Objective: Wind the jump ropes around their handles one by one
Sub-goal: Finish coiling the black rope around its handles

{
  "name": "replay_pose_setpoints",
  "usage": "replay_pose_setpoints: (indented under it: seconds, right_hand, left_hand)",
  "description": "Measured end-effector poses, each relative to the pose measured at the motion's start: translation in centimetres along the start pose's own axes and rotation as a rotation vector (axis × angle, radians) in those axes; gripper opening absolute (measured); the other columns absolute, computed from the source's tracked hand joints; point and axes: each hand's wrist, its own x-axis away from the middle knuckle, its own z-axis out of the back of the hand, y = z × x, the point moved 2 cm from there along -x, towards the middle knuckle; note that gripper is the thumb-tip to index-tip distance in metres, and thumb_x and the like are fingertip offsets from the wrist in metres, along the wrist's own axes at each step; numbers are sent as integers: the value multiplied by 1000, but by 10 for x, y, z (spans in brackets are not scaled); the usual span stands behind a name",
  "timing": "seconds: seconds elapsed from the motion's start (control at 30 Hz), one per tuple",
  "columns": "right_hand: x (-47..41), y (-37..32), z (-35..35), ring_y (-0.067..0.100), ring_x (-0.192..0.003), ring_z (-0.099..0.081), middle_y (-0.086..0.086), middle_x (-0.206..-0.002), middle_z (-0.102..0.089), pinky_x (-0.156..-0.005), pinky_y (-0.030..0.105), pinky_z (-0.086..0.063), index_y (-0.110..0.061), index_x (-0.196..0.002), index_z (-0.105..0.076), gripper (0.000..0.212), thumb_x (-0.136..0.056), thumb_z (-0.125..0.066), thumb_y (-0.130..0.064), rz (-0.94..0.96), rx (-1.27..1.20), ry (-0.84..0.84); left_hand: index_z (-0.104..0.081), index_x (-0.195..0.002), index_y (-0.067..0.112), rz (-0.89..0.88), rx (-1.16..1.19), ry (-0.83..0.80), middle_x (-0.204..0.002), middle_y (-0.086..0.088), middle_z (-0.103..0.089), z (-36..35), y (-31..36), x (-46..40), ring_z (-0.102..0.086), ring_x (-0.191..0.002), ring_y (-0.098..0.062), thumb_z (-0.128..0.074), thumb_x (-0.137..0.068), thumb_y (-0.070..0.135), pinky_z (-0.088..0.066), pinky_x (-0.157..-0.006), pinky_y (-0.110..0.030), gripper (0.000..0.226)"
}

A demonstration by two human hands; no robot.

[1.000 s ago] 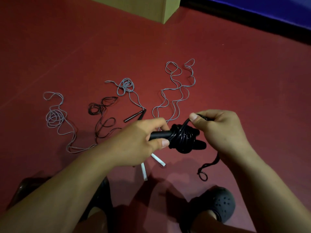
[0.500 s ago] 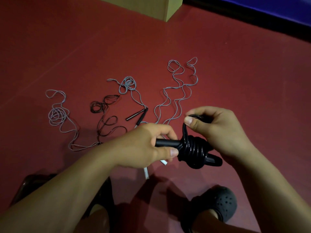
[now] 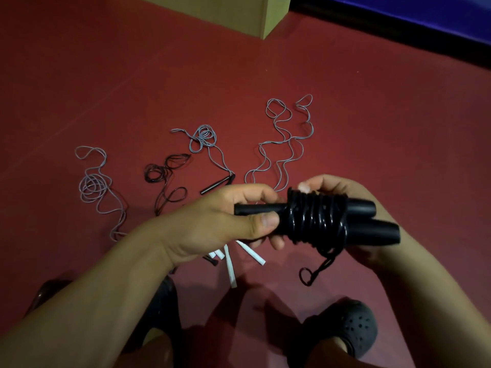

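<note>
Left hand (image 3: 212, 221) grips the black plastic handles (image 3: 372, 221), glossy black rope (image 3: 313, 219) nearly wound, right hand (image 3: 332, 185) pinching it; four thin ropes (image 3: 281, 144) lie loose.

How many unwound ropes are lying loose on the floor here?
4, maybe more hidden behind the arms: grey rope far left, dark rope beside it, grey rope with black handles at centre, and grey wavy rope beyond the hands.

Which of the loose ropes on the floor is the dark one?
The dark rope, second from the left, lying between two grey ropes. The others on the floor are grey; this one is blackish, with small coils.
</note>
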Motion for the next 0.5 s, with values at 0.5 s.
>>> replay_pose_setpoints:
  seconds: [0.5]
  right_hand:
    - [5, 15, -34, 13, -56, -37, -2, -59, -43, -53, 28, -32, -8, -86, -66, 26, -93, -63, -33, -37, 383, 45]
  left_hand:
    - [-67, -100, 18, 138, 57, 813, -72, 6, -72, 21, -13, -12, -47, -52, -5, -58, -98, 26, -44, -57, -22, 12]
